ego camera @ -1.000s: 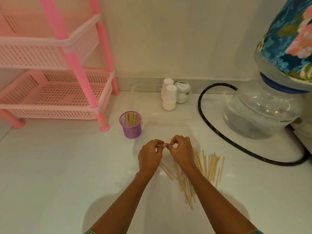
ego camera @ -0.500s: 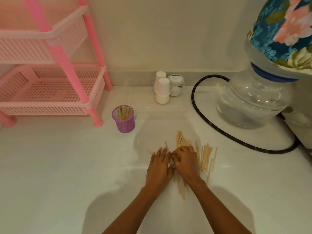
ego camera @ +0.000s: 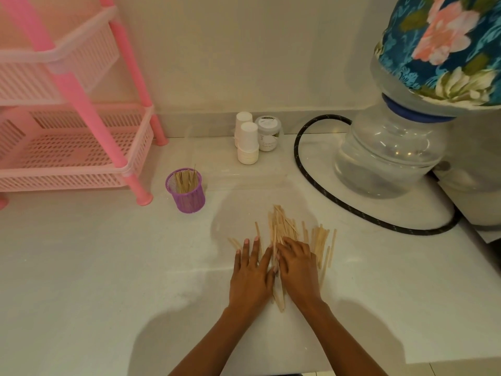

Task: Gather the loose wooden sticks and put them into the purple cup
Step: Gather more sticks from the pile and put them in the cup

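Loose wooden sticks (ego camera: pixel 320 240) lie scattered on the white counter (ego camera: pixel 95 267), some bunched in a bundle (ego camera: pixel 279 223) between my hands. My left hand (ego camera: pixel 250 270) lies flat on the sticks with straight fingers, pressing against the bundle's left side. My right hand (ego camera: pixel 296 264) covers the bundle's right side, its fingers bent over the sticks. The purple mesh cup (ego camera: pixel 187 198) stands upright to the upper left of my hands, with several sticks inside it.
A pink two-tier basket rack (ego camera: pixel 81 147) stands at the left. White paper cups (ego camera: pixel 247 142) and a small jar (ego camera: pixel 268 134) sit by the wall. A black hose (ego camera: pixel 301 169) loops round a water bottle (ego camera: pixel 387 158) at the right.
Both hands came down from pinching something above the pile and now rest on the sticks, pushing them together. The view shifted slightly.
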The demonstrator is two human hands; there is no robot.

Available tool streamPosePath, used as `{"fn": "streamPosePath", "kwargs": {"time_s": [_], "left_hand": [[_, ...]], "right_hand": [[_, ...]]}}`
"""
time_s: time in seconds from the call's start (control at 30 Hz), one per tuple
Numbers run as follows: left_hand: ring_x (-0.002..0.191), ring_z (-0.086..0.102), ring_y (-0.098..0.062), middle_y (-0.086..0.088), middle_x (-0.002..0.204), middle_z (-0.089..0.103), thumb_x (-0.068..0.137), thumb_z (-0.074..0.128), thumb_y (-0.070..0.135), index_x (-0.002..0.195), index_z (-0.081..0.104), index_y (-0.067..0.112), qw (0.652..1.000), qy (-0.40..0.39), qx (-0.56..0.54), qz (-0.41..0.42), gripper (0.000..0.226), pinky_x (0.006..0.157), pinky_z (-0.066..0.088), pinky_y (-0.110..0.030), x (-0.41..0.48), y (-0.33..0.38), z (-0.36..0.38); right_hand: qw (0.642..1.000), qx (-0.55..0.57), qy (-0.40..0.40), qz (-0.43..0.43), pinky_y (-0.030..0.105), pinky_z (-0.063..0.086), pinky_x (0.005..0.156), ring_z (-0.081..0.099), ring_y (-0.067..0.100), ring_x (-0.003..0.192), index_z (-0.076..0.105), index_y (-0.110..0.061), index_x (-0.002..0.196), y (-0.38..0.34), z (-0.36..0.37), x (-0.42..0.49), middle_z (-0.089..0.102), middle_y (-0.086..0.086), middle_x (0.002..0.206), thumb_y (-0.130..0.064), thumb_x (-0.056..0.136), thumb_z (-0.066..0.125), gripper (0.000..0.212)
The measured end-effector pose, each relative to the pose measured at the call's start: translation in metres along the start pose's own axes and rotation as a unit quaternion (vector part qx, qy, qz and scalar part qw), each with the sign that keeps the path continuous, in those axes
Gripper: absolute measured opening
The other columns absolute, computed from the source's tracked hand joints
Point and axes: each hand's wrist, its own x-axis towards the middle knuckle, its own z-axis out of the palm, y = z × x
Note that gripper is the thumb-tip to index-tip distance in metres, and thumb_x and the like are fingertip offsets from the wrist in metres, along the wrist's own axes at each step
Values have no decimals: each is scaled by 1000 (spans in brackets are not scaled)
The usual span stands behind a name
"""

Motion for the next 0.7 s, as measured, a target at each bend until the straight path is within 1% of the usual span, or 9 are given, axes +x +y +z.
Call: {"fn": "streamPosePath", "kwargs": {"time_s": [0.17, 0.3, 0.37, 0.4, 0.43, 0.47, 0.5, 0.63, 0.7], "left_hand": [[134, 45, -31, -11, 144, 49, 101, 7, 48, 138, 50, 22, 1000, -4, 6, 10, 62, 105, 32, -49, 3, -15, -3], [134, 44, -31, -11, 145, 47, 101, 7, 48, 140, 48, 19, 1000, -9, 8, 13, 63, 106, 32, -48, 4, -30, -3], [139, 35, -29, -11, 149, 41, 101, 3, 49, 144, 42, 17, 1000, 11, 11, 10, 66, 110, 28, -45, 4, -39, -4], [143, 23, -27, -10, 154, 31, 99, -3, 51, 148, 33, 16, 1000, 23, 14, 14, 70, 113, 20, -42, 4, -44, -5], [146, 8, -25, -8, 159, 15, 94, -13, 54, 151, 19, 17, 999, 34, 16, 22, 76, 117, 9, -38, 4, -48, -4], [146, -6, -23, -5, 159, -1, 87, -21, 58, 153, 6, 18, 999, 35, 12, 29, 81, 117, -2, -34, 4, -52, -4], [146, -13, -21, -2, 157, -11, 81, -26, 60, 152, -1, 19, 999, 30, 4, 26, 86, 117, -9, -32, 3, -56, -6], [146, -16, -19, 3, 154, -18, 76, -28, 66, 152, -5, 20, 1000, 29, 1, 5, 92, 116, -11, -32, -1, -72, -12], [145, -11, -20, 1, 156, -8, 81, -23, 68, 153, 4, 18, 1000, 27, 8, -2, 91, 119, -2, -36, 0, -82, -12]], "right_hand": [[999, -37, -12, -26, 40, 53, 85, 62, 27, 112, 69, -17, 115, -11, 3, 1, 66, 3, 123, -18, 70, 81, 47], [997, -66, -9, -47, 41, 54, 82, 62, 28, 109, 70, -23, 113, -22, 6, 4, 67, 2, 121, -24, 71, 82, 43], [996, -68, -8, -58, 43, 53, 83, 61, 29, 109, 69, -26, 114, -30, 9, 6, 66, 1, 123, -28, 76, 78, 39], [995, -70, -9, -66, 43, 53, 82, 61, 29, 110, 68, -27, 115, -33, 11, 7, 66, 0, 124, -29, 77, 77, 39], [994, -76, -9, -76, 43, 53, 82, 61, 29, 111, 67, -28, 116, -36, 13, 7, 66, -1, 124, -31, 77, 76, 40], [993, -83, -10, -86, 43, 54, 82, 62, 28, 112, 67, -29, 117, -39, 16, 8, 66, -2, 124, -32, 78, 75, 41], [992, -88, -12, -94, 44, 54, 82, 62, 29, 113, 66, -29, 119, -43, 18, 8, 66, -3, 124, -33, 79, 71, 40], [989, -94, -21, -111, 45, 54, 87, 60, 29, 119, 65, -24, 122, -57, 24, 9, 66, -6, 124, -37, 84, 43, 46], [987, -99, -24, -125, 46, 53, 90, 57, 28, 123, 66, -24, 121, -59, 28, 9, 65, -5, 127, -39, 86, 34, 49]]}}
